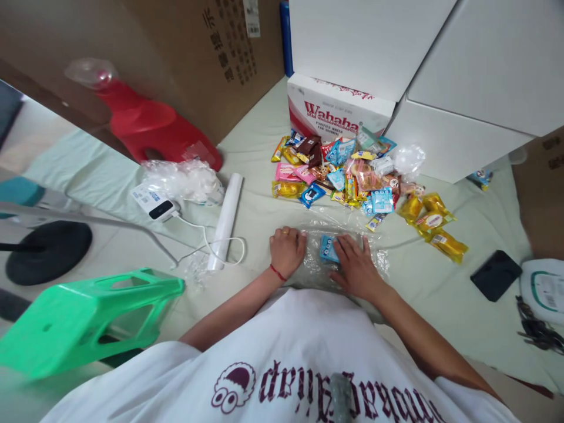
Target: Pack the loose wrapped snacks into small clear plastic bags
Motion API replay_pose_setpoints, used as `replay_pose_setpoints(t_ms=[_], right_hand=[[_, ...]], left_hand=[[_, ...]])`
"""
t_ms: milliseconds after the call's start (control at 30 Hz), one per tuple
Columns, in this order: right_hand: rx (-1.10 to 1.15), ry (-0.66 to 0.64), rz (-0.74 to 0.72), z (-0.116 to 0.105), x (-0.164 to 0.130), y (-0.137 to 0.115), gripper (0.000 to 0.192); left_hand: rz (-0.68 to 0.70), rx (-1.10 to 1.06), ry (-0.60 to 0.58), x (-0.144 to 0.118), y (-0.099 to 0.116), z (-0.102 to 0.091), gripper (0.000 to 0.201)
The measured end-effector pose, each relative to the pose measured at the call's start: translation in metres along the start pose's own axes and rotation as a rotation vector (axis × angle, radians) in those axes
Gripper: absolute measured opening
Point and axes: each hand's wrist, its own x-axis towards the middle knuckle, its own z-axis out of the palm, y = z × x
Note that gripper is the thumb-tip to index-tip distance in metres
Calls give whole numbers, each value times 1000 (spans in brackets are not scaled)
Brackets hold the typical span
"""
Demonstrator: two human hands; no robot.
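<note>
A clear plastic bag (315,264) lies flat on the pale green sheet right in front of me, with a small blue snack packet (327,248) inside it. My left hand (287,249) is curled into a loose fist on the bag's left end. My right hand (356,267) lies flat with spread fingers on the bag, its fingertips touching the blue packet. Just beyond the bag is a heap of several wrapped snacks (343,176), and several yellow packets (434,226) lie to its right.
A red-and-white Wahaha carton (335,108) and white boxes (445,76) stand behind the heap. Left of me lie a white roll (226,217), a cabled device (157,205), crumpled clear bags (185,179), a red stool (154,129) and a green stool (83,317). A black pad (496,275) lies right.
</note>
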Motion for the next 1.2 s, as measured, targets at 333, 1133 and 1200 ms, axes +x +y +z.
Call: replay_pose_setpoints(t_ms=[333,1133,1200], right_hand=[[35,-178,1,-8,38,11,85],[279,163,-50,-2,-102,39,37],[257,206,3,18,-114,39,29]], left_hand=[[101,134,-17,-5,3,12,32],[1020,-361,-118,-36,-66,-2,38],[1055,-337,-198,-34,-70,2,35]])
